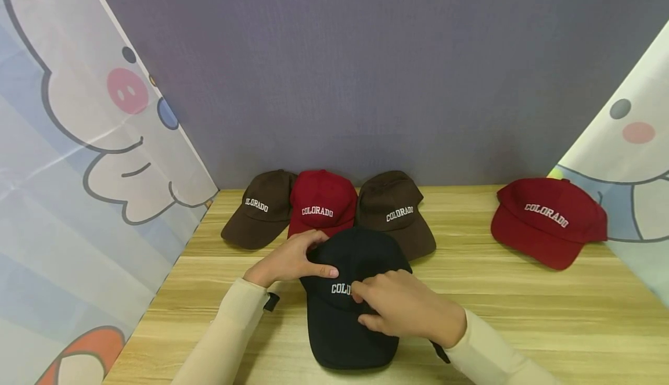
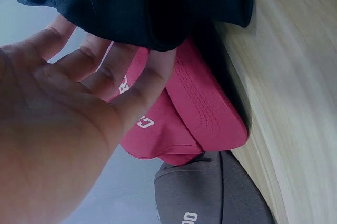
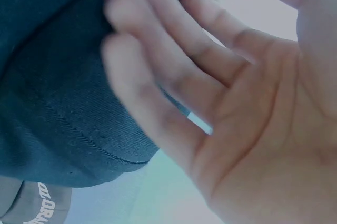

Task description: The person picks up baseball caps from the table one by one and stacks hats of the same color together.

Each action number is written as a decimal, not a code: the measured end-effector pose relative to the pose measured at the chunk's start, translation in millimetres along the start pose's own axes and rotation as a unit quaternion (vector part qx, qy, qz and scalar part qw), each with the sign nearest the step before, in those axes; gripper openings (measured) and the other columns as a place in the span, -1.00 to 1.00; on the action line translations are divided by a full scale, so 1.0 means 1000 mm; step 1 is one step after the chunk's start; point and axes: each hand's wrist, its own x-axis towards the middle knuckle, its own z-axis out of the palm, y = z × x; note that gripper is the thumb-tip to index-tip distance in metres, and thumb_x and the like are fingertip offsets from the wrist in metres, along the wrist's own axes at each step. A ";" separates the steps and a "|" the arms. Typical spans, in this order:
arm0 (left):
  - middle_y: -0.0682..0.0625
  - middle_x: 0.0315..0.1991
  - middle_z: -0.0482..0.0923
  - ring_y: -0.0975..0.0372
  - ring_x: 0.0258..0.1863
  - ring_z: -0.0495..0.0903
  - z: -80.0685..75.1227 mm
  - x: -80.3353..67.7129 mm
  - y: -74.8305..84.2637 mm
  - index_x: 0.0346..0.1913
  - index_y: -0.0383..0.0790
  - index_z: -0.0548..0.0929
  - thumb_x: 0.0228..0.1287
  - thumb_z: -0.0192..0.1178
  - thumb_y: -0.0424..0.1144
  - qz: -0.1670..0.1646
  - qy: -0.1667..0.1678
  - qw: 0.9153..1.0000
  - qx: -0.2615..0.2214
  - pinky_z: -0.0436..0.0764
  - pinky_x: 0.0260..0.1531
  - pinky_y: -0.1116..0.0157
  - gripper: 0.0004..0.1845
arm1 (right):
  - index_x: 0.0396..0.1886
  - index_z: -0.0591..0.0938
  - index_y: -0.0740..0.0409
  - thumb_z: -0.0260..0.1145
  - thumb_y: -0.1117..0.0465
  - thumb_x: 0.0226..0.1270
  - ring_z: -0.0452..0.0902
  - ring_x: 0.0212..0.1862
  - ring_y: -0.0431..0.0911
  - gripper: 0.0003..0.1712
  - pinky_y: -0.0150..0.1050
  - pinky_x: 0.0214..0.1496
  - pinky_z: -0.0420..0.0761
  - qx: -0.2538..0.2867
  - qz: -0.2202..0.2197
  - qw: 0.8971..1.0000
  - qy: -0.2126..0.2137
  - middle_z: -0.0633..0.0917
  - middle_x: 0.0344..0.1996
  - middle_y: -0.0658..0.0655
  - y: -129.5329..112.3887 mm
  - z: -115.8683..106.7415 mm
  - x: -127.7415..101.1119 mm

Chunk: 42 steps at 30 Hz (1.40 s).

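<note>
Black cap (image 1: pixel 347 309) under both hands: left (image 1: pixel 290 262), right (image 1: pixel 405 306).

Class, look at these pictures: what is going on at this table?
A person has both hands on a black cap lying on the wooden table. The left hand holds its crown at the side; the right hand rests on its front over the lettering. Behind it, two brown caps flank a red cap; another red cap lies apart at the right.

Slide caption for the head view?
Both hands on a black cap, four more caps behind.
</note>
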 end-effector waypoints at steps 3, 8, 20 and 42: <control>0.22 -0.11 0.62 0.30 -0.11 0.59 0.000 0.000 0.000 0.05 0.04 0.60 0.04 0.55 0.16 0.002 -0.004 1.000 0.000 0.60 -0.04 0.31 -0.44 | -0.22 0.65 -0.10 0.54 -0.04 0.21 0.43 -0.51 -0.39 -0.73 -0.37 -0.50 0.42 0.026 0.007 0.999 -0.030 0.63 -0.51 -0.21 0.000 0.000 -0.001; 0.19 -0.11 0.63 0.30 -0.13 0.58 0.000 0.000 0.001 0.06 0.01 0.60 0.06 0.54 0.15 0.003 -0.009 1.000 0.000 0.60 -0.05 0.31 -0.43 | -0.27 0.67 -0.09 0.53 -0.05 0.21 0.41 -0.52 -0.41 -0.76 -0.37 -0.48 0.44 0.043 0.006 0.998 -0.041 0.56 -0.57 -0.25 0.000 0.003 -0.001; 0.21 -0.16 0.63 0.30 -0.15 0.59 0.001 0.001 -0.001 0.01 0.01 0.61 0.04 0.56 0.15 0.002 -0.015 1.000 0.005 0.60 -0.07 0.31 -0.45 | -0.27 0.77 -0.07 0.55 -0.03 0.16 0.52 -0.42 -0.39 -0.78 -0.36 -0.41 0.54 0.062 0.005 0.997 -0.056 0.66 -0.45 -0.23 0.000 0.003 -0.004; 0.19 -0.17 0.64 0.30 -0.16 0.61 -0.004 -0.002 -0.002 0.04 -0.01 0.61 0.08 0.53 0.14 -0.009 -0.049 0.999 0.006 0.61 -0.04 0.28 -0.46 | -0.22 0.77 -0.11 0.55 -0.06 0.14 0.54 -0.33 -0.38 -0.74 -0.39 -0.30 0.57 0.058 -0.005 0.996 -0.071 0.66 -0.35 -0.25 -0.003 0.006 -0.003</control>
